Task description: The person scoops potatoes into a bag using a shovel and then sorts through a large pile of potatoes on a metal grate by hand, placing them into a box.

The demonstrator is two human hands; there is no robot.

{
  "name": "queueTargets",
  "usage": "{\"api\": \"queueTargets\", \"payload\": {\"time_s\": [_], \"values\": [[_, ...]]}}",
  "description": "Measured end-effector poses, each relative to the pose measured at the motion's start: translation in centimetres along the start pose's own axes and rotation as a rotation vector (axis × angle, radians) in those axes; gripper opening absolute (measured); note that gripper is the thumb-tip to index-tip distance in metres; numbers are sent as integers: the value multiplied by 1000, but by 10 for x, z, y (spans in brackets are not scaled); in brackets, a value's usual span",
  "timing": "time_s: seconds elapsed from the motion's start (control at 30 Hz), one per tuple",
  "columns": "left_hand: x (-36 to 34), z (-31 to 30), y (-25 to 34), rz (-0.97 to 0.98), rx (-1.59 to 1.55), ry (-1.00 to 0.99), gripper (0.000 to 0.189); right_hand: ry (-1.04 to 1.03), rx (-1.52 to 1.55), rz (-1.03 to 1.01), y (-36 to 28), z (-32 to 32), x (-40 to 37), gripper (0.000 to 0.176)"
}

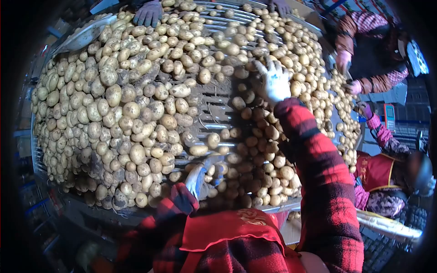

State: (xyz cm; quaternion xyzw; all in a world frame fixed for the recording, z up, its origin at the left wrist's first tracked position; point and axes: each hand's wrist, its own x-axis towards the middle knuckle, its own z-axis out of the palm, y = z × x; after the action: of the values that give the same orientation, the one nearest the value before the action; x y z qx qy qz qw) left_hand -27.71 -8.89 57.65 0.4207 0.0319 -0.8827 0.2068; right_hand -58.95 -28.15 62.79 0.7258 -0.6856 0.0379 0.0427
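Many potatoes, some still coated in soil, cover a slatted metal table. My right hand, in a white glove, reaches over the potatoes on the right side with its fingers spread. Small potatoes lie around its fingertips. Close to my body, my left hand wears a blue and white glove and is low among potatoes beside the bare slats. Its fingers are blurred and partly hidden, so I cannot tell how they are closed.
Another person's gloved hand rests on the potatoes at the far left, and a second glove shows at the far edge. Co-workers stand along the right side, one in a red apron. A pale basin sits at the upper left.
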Motion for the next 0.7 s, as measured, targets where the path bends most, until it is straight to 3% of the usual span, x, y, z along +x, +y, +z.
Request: {"api": "queueTargets", "payload": {"time_s": [0.1,0.2,0.33,0.4,0.5,0.53,0.57,0.63,0.7], "values": [[6,-19,2,-43,-111,-166,29,-68,107,176,24,54,53,66],[10,-29,-2,-74,-245,-192,40,22,198,180,11,68,58,55],[7,-3,-4,-53,-203,-71,41,-1,202,-52,-5,31,-4,44],[12,-22,-1,-155,-178,-387,43,-50,140,-116,-33,-1,-43,39],[10,-36,-8,-68,17,-487,51,-97,-73,-245,-59,-12,-91,38],[13,-43,-12,-56,-22,-513,50,-227,-42,-272,-68,-27,-103,41],[12,-42,-14,-56,-28,-494,48,-156,97,-294,-72,-29,-114,44],[4,-27,-10,-69,3,-412,44,-318,243,-255,-73,-40,-108,44],[-1,-10,1,-83,52,-332,41,-23,211,-278,-80,-29,-73,42]]}}
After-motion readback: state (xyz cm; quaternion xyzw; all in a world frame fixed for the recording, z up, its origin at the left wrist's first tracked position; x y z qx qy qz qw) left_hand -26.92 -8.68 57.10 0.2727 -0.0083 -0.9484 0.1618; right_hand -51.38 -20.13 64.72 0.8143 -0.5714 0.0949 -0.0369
